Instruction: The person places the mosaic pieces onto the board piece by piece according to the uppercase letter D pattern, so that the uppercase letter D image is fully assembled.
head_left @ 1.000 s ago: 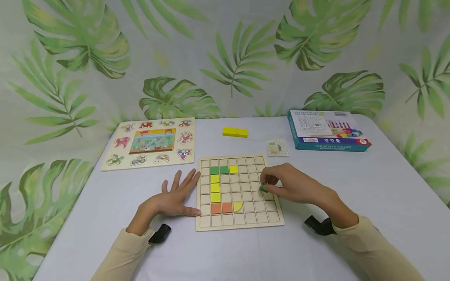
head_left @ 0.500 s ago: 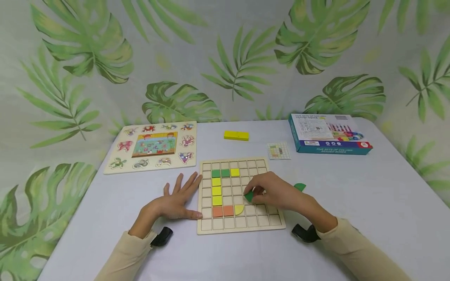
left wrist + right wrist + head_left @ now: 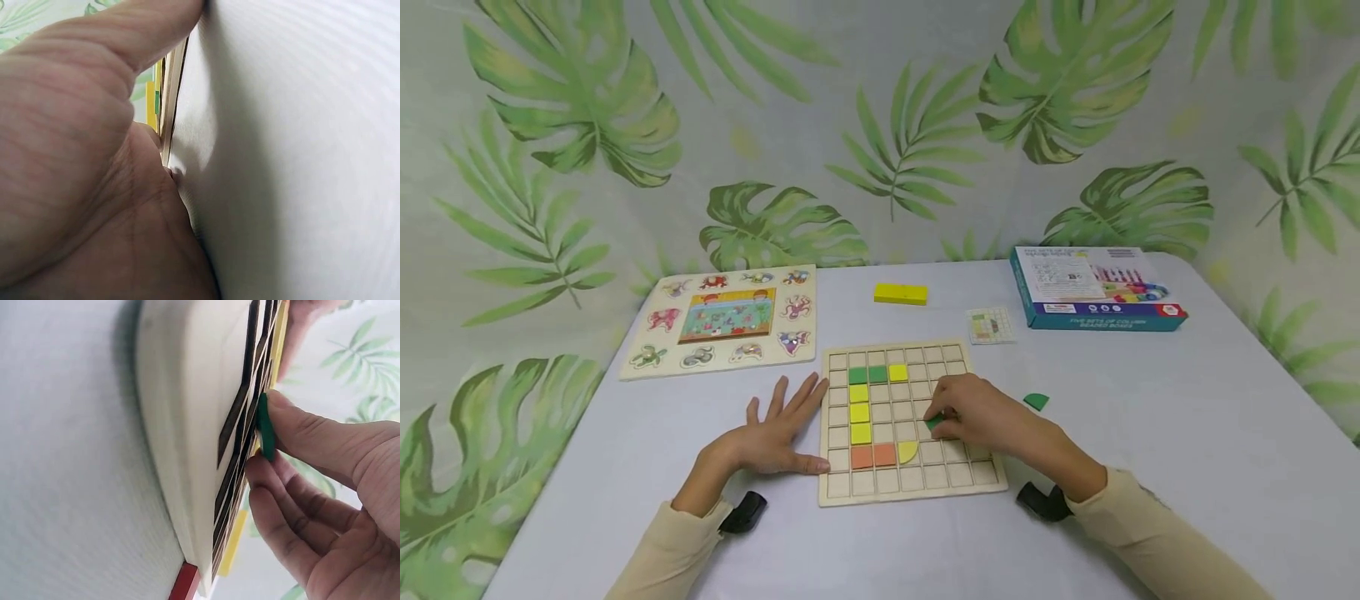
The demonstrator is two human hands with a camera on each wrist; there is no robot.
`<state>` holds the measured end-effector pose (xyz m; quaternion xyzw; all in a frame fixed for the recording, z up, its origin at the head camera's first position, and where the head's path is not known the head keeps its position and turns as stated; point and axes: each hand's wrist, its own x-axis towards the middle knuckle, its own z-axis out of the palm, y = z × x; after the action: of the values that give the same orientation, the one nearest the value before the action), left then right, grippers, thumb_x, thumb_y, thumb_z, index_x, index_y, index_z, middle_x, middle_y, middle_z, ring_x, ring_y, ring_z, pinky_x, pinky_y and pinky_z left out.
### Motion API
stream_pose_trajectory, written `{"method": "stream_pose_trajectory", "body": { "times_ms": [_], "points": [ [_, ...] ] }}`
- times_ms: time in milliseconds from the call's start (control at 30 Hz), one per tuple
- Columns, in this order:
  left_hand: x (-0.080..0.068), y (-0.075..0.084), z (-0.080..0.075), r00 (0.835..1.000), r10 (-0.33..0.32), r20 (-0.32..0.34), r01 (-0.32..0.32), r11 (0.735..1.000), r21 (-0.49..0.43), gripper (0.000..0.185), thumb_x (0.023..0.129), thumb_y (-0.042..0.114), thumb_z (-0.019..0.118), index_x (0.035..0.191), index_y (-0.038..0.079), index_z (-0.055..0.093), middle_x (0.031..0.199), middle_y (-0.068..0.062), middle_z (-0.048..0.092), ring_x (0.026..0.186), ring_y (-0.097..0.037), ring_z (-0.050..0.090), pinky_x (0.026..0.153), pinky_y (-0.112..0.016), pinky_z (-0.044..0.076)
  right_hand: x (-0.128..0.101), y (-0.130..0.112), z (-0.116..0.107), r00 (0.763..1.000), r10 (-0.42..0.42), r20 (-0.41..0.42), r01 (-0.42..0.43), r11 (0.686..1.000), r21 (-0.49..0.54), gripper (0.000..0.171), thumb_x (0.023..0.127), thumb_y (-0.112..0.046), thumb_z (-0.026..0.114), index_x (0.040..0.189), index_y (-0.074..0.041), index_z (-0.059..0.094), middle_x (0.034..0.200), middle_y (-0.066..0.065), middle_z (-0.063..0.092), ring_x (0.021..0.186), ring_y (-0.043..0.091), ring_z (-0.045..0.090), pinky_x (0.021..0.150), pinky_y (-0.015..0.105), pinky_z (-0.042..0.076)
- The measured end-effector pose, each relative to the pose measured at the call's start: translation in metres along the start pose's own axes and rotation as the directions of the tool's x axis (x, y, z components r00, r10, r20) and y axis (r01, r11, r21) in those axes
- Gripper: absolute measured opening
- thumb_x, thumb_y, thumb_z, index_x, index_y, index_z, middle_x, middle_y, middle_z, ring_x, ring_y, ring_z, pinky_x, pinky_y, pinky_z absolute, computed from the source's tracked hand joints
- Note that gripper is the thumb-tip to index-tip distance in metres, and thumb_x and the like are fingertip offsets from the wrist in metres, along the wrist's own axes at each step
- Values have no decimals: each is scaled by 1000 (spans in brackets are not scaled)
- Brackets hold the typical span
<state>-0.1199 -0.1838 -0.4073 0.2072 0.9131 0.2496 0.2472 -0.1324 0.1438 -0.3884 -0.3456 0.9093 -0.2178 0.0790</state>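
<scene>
My right hand (image 3: 973, 414) is over the right half of a wooden grid board (image 3: 885, 495), pinching a small green tile (image 3: 267, 428) between thumb and fingertips. In the right wrist view, the tile is tipped on edge close against the grid; the fingers partly cover it. My left hand (image 3: 772, 434) lies spread on the table, thumb and fingertips at the board's left edge. Set in the grid are green squares (image 3: 858, 375), yellow squares (image 3: 859, 412), orange squares (image 3: 862, 457) and a yellow quarter-circle (image 3: 907, 452).
A loose green quarter-circle (image 3: 1036, 402) lies right of the board. Behind it are a pattern card (image 3: 990, 326), a yellow block (image 3: 900, 293) and a teal-edged toy box (image 3: 1097, 287). A sea-animal peg puzzle (image 3: 655, 333) lies at the back left.
My right hand has moved left from the board's right edge to inner cells, carrying the green tile. The loose green quarter-circle has come into view. My left hand stays in place.
</scene>
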Motion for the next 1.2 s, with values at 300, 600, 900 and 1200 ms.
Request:
{"method": "stream_pose_trajectory", "body": {
  "times_ms": [300, 600, 900, 1200],
  "points": [
    [-1, -1, 1, 1000, 8, -1, -8, 1000, 8, 116, 83, 54, 75, 163, 17, -1, 169, -9, -13, 148, -46, -26, 105, -78, -16, 0, -13, 5, 996, 92, 1, -91, 988, -124, 17, 85, -17, 80, 101, -13, 80, 91, -5, 71, 85, 9, 61, 77, 30, 54],
    [0, -1, 0, 1000, 9, 2, -9, 1000, 0, 117, 83, 53, 76, 163, 17, -2, 169, -9, -13, 148, -46, -26, 105, -78, -16, -20, -28, 1, 997, -25, 68, 50, 915, -399, 26, 91, -15, 73, 115, -5, 75, 109, 8, 70, 100, 24, 67, 83, 37, 58],
    [2, -2, -1, 1000, 13, 6, -13, 1000, 11, 117, 83, 54, 75, 163, 17, -3, 169, -9, -13, 148, -46, -27, 105, -78, -16, -31, -27, 0, 991, -77, 111, 115, 913, -392, 41, 97, -22, 66, 136, -8, 63, 131, 10, 55, 118, 29, 51, 84, 39, 53],
    [1, 0, 1, 1000, 15, 2, -15, 1000, -7, 117, 83, 53, 76, 163, 16, -1, 169, -10, -12, 148, -46, -27, 105, -78, -16, -31, -27, -4, 984, -88, 155, 138, 927, -348, 44, 98, -23, 65, 136, -3, 61, 132, 13, 57, 118, 29, 54, 95, 41, 52]
  ]
}}
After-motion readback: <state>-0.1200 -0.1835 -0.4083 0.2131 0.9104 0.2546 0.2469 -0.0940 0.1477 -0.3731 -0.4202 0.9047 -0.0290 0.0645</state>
